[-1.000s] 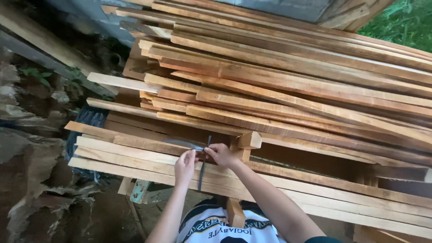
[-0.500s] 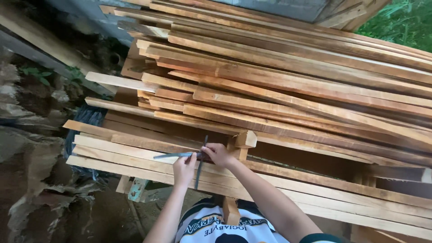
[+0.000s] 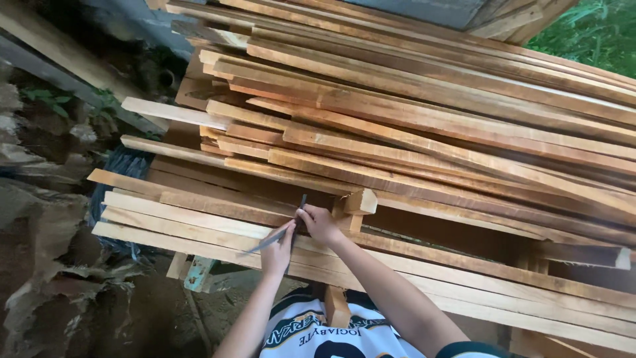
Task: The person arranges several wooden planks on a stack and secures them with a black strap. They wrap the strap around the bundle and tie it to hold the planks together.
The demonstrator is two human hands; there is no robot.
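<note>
Wooden pale planks (image 3: pixel 199 222) lie stacked at lower centre; the left hand (image 3: pixel 278 242) presses a thin grey metal square (image 3: pixel 268 242) there, the right hand (image 3: pixel 320 222) pinches a dark pencil (image 3: pixel 301 207). Slipping would skew the line.

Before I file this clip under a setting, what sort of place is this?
Probably an outdoor timber yard or rough woodworking spot. A big stack of sawn planks fills the view, green plants grow behind it, and bare earth lies below. The left hand and right hand hold a thin metal square on a board.
</note>
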